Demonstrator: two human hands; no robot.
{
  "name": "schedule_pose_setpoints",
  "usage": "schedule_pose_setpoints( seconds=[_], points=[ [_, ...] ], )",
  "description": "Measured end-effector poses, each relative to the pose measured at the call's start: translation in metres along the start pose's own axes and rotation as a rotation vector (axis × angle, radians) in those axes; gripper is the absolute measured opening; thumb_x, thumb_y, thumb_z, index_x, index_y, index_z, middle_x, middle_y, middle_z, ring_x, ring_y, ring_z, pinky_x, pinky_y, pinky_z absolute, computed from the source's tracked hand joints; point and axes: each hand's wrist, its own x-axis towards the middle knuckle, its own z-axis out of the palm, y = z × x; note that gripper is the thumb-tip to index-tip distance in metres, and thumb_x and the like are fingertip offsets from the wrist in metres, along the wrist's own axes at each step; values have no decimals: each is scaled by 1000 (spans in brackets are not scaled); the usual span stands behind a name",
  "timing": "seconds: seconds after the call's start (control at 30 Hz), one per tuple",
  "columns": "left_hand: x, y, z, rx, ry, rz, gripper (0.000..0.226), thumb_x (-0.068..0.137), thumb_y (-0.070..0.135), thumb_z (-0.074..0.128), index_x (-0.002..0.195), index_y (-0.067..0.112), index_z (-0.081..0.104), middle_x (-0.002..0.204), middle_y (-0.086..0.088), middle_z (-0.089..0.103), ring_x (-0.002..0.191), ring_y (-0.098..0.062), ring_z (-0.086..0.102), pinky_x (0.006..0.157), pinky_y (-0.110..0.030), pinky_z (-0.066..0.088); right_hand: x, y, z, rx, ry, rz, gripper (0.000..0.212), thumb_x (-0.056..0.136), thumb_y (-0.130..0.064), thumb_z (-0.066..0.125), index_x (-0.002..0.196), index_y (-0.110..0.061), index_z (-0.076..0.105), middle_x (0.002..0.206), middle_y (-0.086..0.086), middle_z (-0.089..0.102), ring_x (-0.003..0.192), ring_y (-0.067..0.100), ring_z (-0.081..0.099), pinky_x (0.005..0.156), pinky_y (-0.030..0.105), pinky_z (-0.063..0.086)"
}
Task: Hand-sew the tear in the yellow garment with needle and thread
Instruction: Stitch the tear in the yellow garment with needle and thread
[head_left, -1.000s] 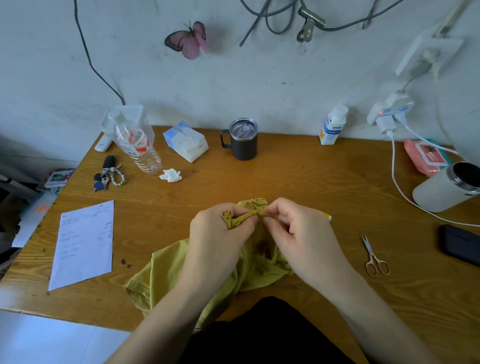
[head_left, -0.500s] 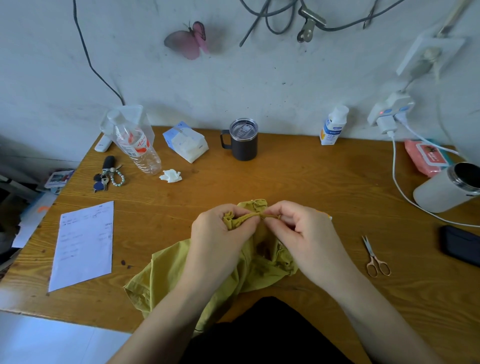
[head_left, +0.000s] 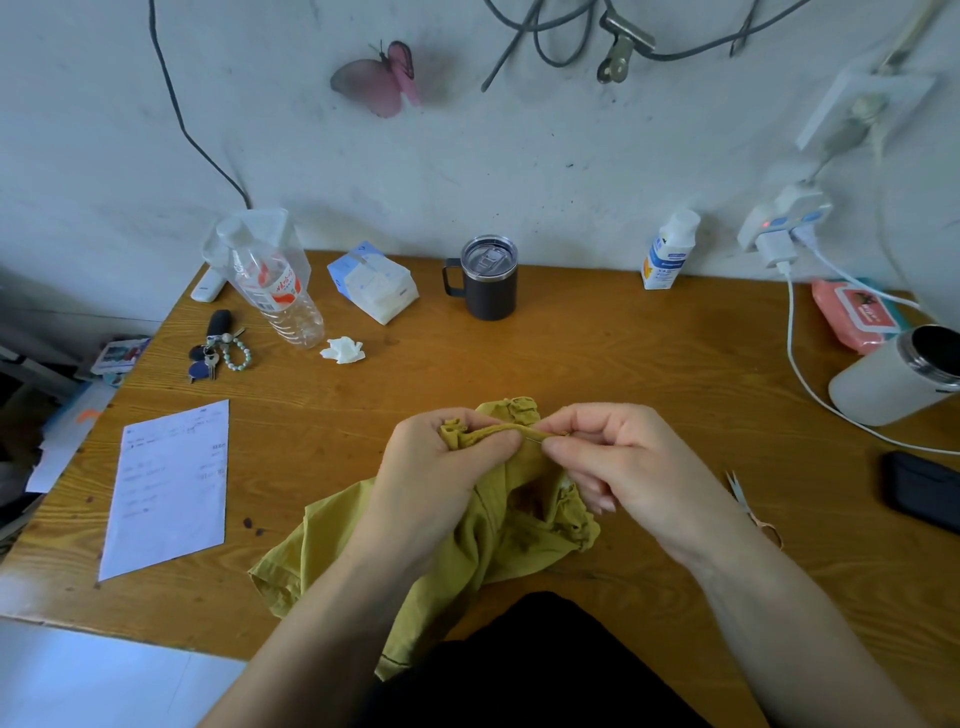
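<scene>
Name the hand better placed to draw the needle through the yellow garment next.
Right, probably: the right hand pinches the needle at the fold, while the left hand grips the bunched yellow garment steady.

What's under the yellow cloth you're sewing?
The yellow garment lies bunched on the wooden table, its lower end hanging over the edge onto a dark lap. The left hand and right hand pinch its top fold. Anything beneath the fabric is covered.

Wooden table (head_left: 623, 353) against scuffed white wall (head_left: 519, 171) (cables (head_left: 180, 130) hanging); pale floor (head_left: 78, 675), perhaps tiled
</scene>
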Motion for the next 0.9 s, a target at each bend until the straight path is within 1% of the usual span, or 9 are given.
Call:
schedule_pose_setpoints(
  seconds=[0.07,0.17,0.23,0.3,0.4,0.53,0.7,0.9],
  points=[
    [1,1,-2,-75,-54,-61,11,81,10,69,72,11,75,74,-11,75,71,-23,72,62,-28,57,0,1,-3,82,-40,31,16,92,-6,53,91,-6,69,44,-6,43,39,7,35,44,19,36],
    [2,1,-5,-161,-126,-131,9,78,9,71,72,11,76,76,-14,74,71,-25,72,65,-30,57,1,5,-7,187,-93,75,14,91,-5,54,93,-1,68,44,-5,41,38,7,34,42,19,35],
    [3,1,-6,-219,-168,-168,4,69,13,73,71,11,76,76,-15,74,70,-25,72,63,-30,57,2,7,-8,249,-128,100,15,90,-4,54,96,3,66,43,-6,40,37,6,33,41,19,34],
    [4,1,-7,-236,-191,-187,10,61,17,73,69,11,76,73,-13,74,68,-23,72,61,-28,57,3,9,-10,300,-155,121,17,89,-4,55,99,7,64,43,-6,40,36,6,33,40,19,34],
    [5,0,-8,-255,-213,-197,8,60,17,73,66,12,76,70,-11,73,64,-21,71,58,-26,56,4,10,-10,349,-172,143,15,86,-5,57,95,2,67,42,-6,40,35,5,33,39,18,34],
    [7,-1,-8,-258,-217,-208,8,59,18,73,65,13,76,70,-11,73,64,-21,71,58,-27,56,5,10,-10,389,-176,147,11,80,-9,61,84,-6,70,42,-6,39,34,5,32,39,18,34],
    [8,-1,-8,-264,-212,-233,12,54,19,75,64,12,75,69,-11,73,64,-22,71,59,-28,57,5,11,-8,410,-176,143,13,74,-15,63,82,-7,70,42,-5,38,35,6,31,39,19,33],
    [9,-3,-9,-305,-231,-260,13,54,18,75,66,11,75,70,-11,73,63,-21,71,57,-27,57,5,15,-5,423,-153,130,16,73,-16,64,84,-6,68,41,-5,38,34,6,31,39,20,32]
  ],
)
